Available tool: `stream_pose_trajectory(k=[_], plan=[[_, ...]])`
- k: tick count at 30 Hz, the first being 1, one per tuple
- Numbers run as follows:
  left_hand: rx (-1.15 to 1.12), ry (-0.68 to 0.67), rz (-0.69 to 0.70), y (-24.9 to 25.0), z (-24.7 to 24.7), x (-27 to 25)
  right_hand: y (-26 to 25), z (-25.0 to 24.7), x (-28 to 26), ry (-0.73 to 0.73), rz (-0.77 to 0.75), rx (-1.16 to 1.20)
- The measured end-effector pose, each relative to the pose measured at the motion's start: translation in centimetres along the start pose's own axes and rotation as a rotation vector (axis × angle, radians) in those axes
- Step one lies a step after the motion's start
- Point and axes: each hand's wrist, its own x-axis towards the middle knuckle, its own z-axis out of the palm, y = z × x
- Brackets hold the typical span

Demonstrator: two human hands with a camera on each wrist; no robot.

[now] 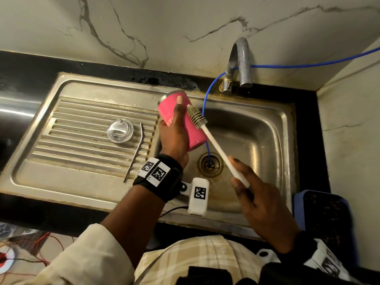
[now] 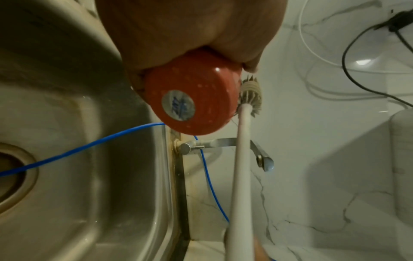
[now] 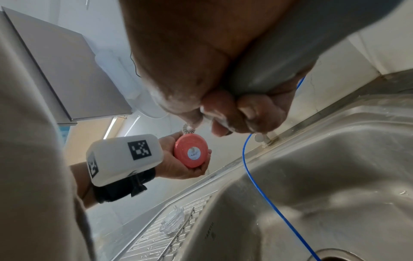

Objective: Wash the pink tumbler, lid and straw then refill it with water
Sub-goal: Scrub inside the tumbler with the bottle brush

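Note:
My left hand [image 1: 174,132] grips the pink tumbler [image 1: 193,130] over the left edge of the sink basin, tilted with its mouth away from me and its base [image 2: 192,102] toward me. My right hand [image 1: 253,194] holds the white handle of a bottle brush [image 1: 218,149]. The brush's bristle head [image 1: 196,117] lies against the tumbler's outer wall. The clear lid [image 1: 120,131] and the metal straw [image 1: 136,151] lie on the ribbed drainboard to the left. Soap foam shows on my right fingers [image 3: 214,116].
The steel sink [image 1: 267,124] has a drain [image 1: 210,164] with a blue tube [image 1: 205,99] running into it from the wall. The grey tap [image 1: 240,62] stands at the back, no water running. A blue-rimmed tray [image 1: 324,219] sits at the right.

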Motion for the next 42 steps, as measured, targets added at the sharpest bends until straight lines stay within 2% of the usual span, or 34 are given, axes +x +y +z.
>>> stream_pose_trajectory(k=[3,8,14,20,26,32,37,42], plan=[[-0.015,0.002,0.002,0.2,0.0,0.0,0.2,-0.2,0.1,-0.004,-0.003,0.006],[-0.020,0.088,0.012,1.1,-0.8,0.7,0.9,-0.5,-0.7,-0.037,0.010,0.016],[-0.044,-0.021,-0.007,0.3,-0.3,0.0,0.5,-0.1,0.1,0.005,0.022,0.006],[-0.046,0.013,0.049,0.9,-1.1,1.0,1.7,-0.4,-1.3,-0.063,0.023,0.036],[-0.018,-0.151,0.005,-0.3,-0.5,0.5,0.9,-0.3,0.0,0.013,0.021,0.017],[-0.061,-0.093,0.047,0.6,-1.2,1.4,1.2,-0.7,-1.3,-0.054,0.028,0.032],[0.003,-0.095,0.091,-0.2,-0.3,0.7,0.4,-0.5,0.0,-0.003,0.020,0.012],[-0.020,-0.079,0.070,0.9,-0.5,1.4,0.7,-0.4,-0.6,-0.015,0.016,0.017]])
